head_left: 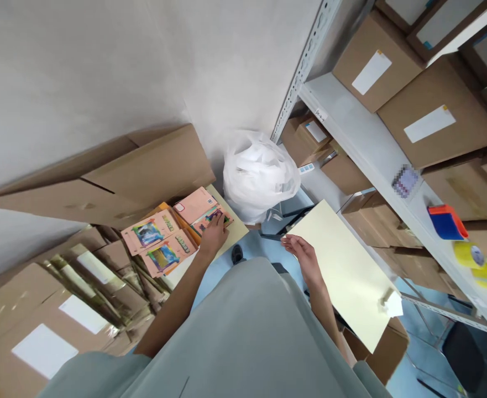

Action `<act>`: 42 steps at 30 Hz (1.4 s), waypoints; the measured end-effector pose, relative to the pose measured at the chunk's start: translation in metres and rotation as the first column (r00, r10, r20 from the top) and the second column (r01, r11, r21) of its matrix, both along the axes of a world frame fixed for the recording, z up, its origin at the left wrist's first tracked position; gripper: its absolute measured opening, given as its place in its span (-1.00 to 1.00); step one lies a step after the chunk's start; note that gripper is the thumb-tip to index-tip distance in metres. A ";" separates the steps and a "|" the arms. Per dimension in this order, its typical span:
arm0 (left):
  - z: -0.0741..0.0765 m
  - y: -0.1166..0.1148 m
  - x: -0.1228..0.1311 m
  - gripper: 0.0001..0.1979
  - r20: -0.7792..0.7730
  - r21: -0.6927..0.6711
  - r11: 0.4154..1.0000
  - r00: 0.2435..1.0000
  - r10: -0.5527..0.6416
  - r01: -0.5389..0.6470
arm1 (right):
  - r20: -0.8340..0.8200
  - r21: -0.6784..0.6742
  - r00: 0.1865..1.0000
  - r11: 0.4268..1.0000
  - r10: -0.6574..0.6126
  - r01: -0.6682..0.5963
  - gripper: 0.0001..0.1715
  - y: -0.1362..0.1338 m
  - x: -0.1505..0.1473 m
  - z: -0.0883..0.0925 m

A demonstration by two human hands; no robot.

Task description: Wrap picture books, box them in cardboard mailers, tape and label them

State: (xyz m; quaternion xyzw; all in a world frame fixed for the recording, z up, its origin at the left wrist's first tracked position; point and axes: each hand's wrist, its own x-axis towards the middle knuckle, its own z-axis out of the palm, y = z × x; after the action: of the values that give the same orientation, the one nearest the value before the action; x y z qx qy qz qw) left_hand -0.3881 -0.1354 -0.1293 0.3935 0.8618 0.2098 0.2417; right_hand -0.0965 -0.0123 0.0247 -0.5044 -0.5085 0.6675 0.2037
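Observation:
Stretched out to the left, my left hand [215, 235] lies with its fingers extended on a small colourful picture booklet [216, 216]. This booklet is beside a salmon-pink paper packet [195, 204]. Closer to me are pink booklets [160, 257] with bright picture covers, stacked in overlapping piles on a cream board [230, 226]. My right hand [303, 254] hovers by the left edge of a cream tabletop [343, 265], its fingers curled together and nothing visible in them. A crumpled white piece of paper [392, 304] sits at that tabletop's far right corner.
Between the two surfaces stands a full white plastic bag [260, 177]. Flattened cartons [152, 171] lean on the wall at left. A metal shelf [351, 121] at right bears boxes [438, 121] and yellow tape rolls [469, 254]. A black chair [467, 354] is at lower right.

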 end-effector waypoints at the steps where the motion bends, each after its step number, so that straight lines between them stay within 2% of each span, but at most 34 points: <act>1: 0.003 0.001 -0.001 -0.50 0.005 0.001 1.000 1.000 0.001 -0.001 | -0.003 -0.002 1.000 1.000 0.004 -0.004 -0.28 -0.001 0.000 0.000; 3: 0.012 0.005 -0.002 -0.66 0.016 0.054 0.998 1.000 0.026 -0.027 | -0.006 -0.007 1.000 1.000 0.002 -0.002 -0.25 -0.002 0.002 -0.001; 5: 0.022 0.012 0.001 -0.74 0.067 0.170 0.981 0.994 0.087 -0.097 | -0.016 -0.015 1.000 1.000 -0.010 0.010 -0.23 -0.003 0.007 -0.002; 8: 0.042 0.031 0.016 -0.66 0.293 0.309 0.930 0.950 0.105 -0.198 | -0.040 -0.026 0.998 0.999 -0.044 0.043 -0.22 -0.002 0.018 -0.005; 12: 0.074 0.067 0.059 -0.49 0.567 0.368 0.901 0.823 -0.020 -0.231 | -0.081 -0.031 0.990 0.993 -0.112 0.110 -0.20 0.003 0.043 -0.010; 17: 0.115 0.116 0.129 -0.43 0.670 0.424 0.898 0.708 -0.224 -0.117 | -0.140 -0.030 0.972 0.982 -0.186 0.184 -0.15 0.014 0.095 -0.008; 21: 0.143 0.147 0.193 -0.39 0.650 0.452 0.892 0.674 -0.351 0.029 | -0.241 -0.098 0.943 0.973 -0.229 0.211 0.12 0.020 0.148 0.004; 24: 0.157 0.164 0.240 -0.39 0.590 0.480 0.862 0.667 -0.454 0.162 | -0.319 -0.121 0.878 0.934 -0.357 0.336 -0.01 0.024 0.190 0.010; 26: 0.163 0.174 0.268 -0.45 0.516 0.517 0.813 0.660 -0.546 0.267 | -0.338 -0.107 0.824 0.888 -0.455 0.447 -0.13 0.028 0.219 0.011; 31: 0.163 0.194 0.329 -0.61 0.297 0.579 0.607 0.553 -0.779 0.545 | -0.318 -0.067 0.754 0.807 -0.575 0.587 -0.21 0.036 0.293 0.009; 33: 0.160 0.196 0.348 -0.66 0.236 0.578 0.555 0.528 -0.816 0.598 | -0.325 -0.044 0.731 0.781 -0.601 0.623 -0.24 0.035 0.318 0.008; 35: 0.156 0.194 0.366 -0.69 0.204 0.582 0.537 0.530 -0.823 0.611 | -0.308 -0.005 0.727 0.765 -0.614 0.644 -0.32 0.034 0.339 0.005; 37: 0.151 0.188 0.383 -0.67 0.218 0.590 0.560 0.553 -0.804 0.581 | -0.281 0.040 0.741 0.764 -0.610 0.644 -0.41 0.031 0.354 0.002; 38: 0.149 0.185 0.390 -0.65 0.252 0.590 0.593 0.573 -0.780 0.548 | -0.276 0.056 0.747 0.765 -0.605 0.641 -0.43 0.031 0.360 0.001; 40: 0.144 0.177 0.405 -0.49 0.384 0.565 0.697 0.607 -0.696 0.442 | -0.287 0.079 0.753 0.769 -0.592 0.635 -0.46 0.030 0.368 -0.003; 42: 0.141 0.171 0.417 -0.24 0.567 0.482 0.821 0.604 -0.559 0.307 | -0.311 0.092 0.747 0.764 -0.587 0.638 -0.47 0.031 0.374 -0.005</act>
State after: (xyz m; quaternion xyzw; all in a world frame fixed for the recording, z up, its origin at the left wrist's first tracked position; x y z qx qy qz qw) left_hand 0.0289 0.0358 0.0117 0.5218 0.5355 0.4175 0.5163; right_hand 0.2771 0.0182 0.0192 -0.5281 -0.3439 0.5714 0.5257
